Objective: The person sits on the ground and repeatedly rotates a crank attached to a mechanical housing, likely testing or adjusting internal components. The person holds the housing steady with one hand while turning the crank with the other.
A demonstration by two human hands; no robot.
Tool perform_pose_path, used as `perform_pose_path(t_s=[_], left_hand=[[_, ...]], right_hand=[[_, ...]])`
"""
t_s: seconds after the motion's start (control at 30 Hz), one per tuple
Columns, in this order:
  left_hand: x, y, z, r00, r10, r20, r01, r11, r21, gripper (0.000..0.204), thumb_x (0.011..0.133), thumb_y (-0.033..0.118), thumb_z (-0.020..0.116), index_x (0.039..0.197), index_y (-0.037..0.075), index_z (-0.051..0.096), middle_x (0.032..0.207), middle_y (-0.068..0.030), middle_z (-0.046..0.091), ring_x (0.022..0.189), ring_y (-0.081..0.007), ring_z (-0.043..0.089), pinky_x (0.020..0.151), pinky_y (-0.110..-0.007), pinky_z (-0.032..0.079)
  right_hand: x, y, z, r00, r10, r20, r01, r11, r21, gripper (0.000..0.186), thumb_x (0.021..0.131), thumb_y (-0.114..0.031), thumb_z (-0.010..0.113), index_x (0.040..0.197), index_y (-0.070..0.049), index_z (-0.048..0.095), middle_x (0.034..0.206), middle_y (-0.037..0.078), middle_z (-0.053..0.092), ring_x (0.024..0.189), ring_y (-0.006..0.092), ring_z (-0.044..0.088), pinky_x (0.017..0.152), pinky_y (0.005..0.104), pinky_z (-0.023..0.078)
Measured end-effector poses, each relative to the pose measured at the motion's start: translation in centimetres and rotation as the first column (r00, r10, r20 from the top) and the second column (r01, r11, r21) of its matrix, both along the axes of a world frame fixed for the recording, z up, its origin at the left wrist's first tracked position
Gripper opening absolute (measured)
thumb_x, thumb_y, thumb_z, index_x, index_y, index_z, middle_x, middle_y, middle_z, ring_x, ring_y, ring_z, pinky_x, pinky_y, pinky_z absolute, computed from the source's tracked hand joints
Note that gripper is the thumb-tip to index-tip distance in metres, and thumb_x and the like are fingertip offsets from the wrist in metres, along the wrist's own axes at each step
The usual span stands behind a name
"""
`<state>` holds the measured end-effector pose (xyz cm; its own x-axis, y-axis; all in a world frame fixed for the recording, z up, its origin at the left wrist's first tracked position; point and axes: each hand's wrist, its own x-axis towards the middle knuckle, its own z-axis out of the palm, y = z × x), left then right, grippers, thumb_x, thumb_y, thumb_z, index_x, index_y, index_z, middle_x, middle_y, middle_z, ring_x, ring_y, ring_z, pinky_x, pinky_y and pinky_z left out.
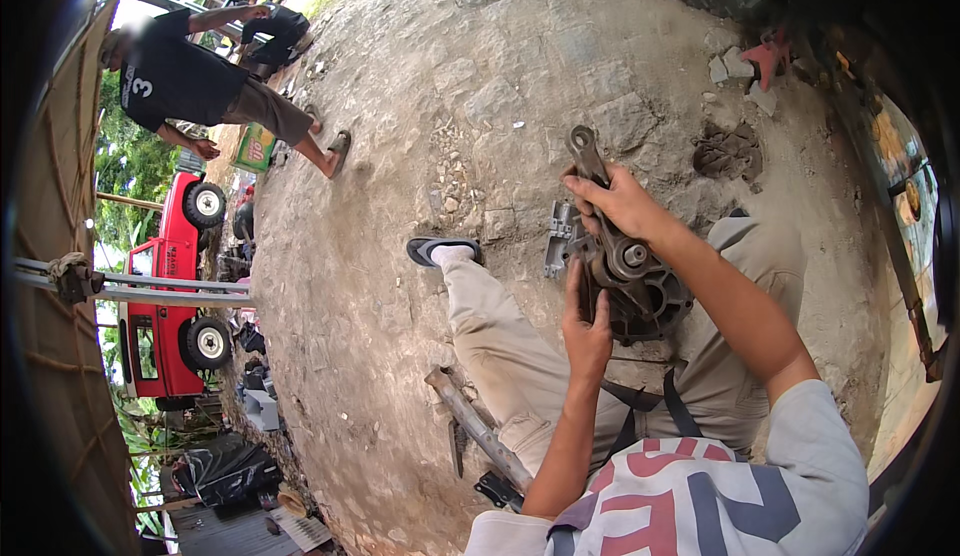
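Observation:
My right hand [625, 204] is closed round a grey metal connecting rod [588, 159], whose ringed end points up and away from me. The rod joins a heavy crank assembly [634, 256] with a round shaft stub, held between my legs. Against the near left side of this assembly is my left hand [588, 341], its thumb and finger pressed on the edge; its other fingers are hidden. Under the assembly lies a dark, round, ribbed metal housing [668, 306]. A lighter grey cast metal block [558, 246] sits just left of it on the ground.
A metal tube [480, 426] lies by my left leg. At far left a person in dark clothes [190, 81] walks near a green box [255, 148]; a red vehicle [165, 296] stands beyond. A red stand [767, 59] and dark dirt pile [728, 151] are at right.

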<state>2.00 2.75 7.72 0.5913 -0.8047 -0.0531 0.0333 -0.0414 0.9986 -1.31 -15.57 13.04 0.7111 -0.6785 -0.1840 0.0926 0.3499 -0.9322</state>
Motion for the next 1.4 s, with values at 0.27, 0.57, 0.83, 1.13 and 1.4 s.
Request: perform_pose_path(t_s=[0.27, 0.57, 0.83, 1.13, 1.4], left_hand=[[0.9, 0.7, -3.0, 0.975, -0.089, 0.206, 0.079, 0.995, 0.056, 0.053, 0.096, -0.006, 0.046, 0.149, 0.000, 0.043, 0.155, -0.0166, 0.043, 0.146, -0.0267, 0.037, 0.119, -0.035, 0.028], [1.8, 0.4, -3.7, 0.964, -0.114, 0.241, 0.120, 0.993, -0.011, 0.059, 0.096, 0.001, 0.049, 0.153, 0.000, 0.035, 0.158, -0.0169, 0.037, 0.148, -0.0280, 0.033, 0.119, -0.037, 0.025], [0.4, -0.1, -3.7, 0.944, -0.106, 0.311, 0.127, 0.991, -0.050, 0.065, 0.102, 0.031, 0.047, 0.156, -0.001, 0.027, 0.161, -0.0188, 0.029, 0.151, -0.0326, 0.024, 0.122, -0.041, 0.018], [-0.7, -1.1, -2.6, 0.944, -0.033, 0.329, 0.075, 0.990, -0.116, 0.081, 0.101, 0.053, 0.047, 0.157, 0.001, 0.022, 0.158, -0.0233, 0.030, 0.147, -0.0375, 0.030, 0.120, -0.042, 0.021], [2.2, 0.1, -5.1, 0.895, -0.188, 0.404, 0.209, 0.978, -0.007, 0.076, 0.096, 0.020, 0.061, 0.158, 0.002, 0.021, 0.160, -0.0199, 0.030, 0.148, -0.0339, 0.030, 0.120, -0.040, 0.024]], right_hand=[[-0.2, -0.3, -0.6, 1.000, -0.007, 0.017, 0.006, 1.000, 0.029, 0.028, 0.098, -0.026, 0.066, 0.110, -0.002, 0.060, 0.071, 0.000, 0.054, 0.055, 0.0110, 0.055, 0.051, 0.0278, 0.046], [0.1, 0.0, -0.4, 1.000, 0.009, 0.024, -0.009, 1.000, 0.017, 0.029, 0.098, -0.028, 0.067, 0.110, -0.002, 0.061, 0.071, 0.000, 0.055, 0.054, 0.0112, 0.056, 0.050, 0.0278, 0.045], [0.1, 0.0, -0.2, 1.000, 0.004, 0.014, -0.004, 1.000, 0.023, 0.027, 0.098, -0.027, 0.066, 0.109, -0.002, 0.061, 0.069, 0.000, 0.054, 0.052, 0.0116, 0.056, 0.048, 0.0283, 0.045], [0.0, -0.1, -0.5, 1.000, -0.005, 0.025, 0.004, 1.000, 0.027, 0.027, 0.098, -0.028, 0.067, 0.106, -0.002, 0.061, 0.070, 0.000, 0.056, 0.052, 0.0118, 0.056, 0.048, 0.0285, 0.045], [-0.1, -0.2, -0.5, 1.000, -0.013, -0.008, 0.013, 1.000, 0.024, 0.029, 0.096, -0.030, 0.069, 0.105, -0.003, 0.061, 0.070, 0.000, 0.056, 0.053, 0.0117, 0.056, 0.050, 0.0292, 0.046]])
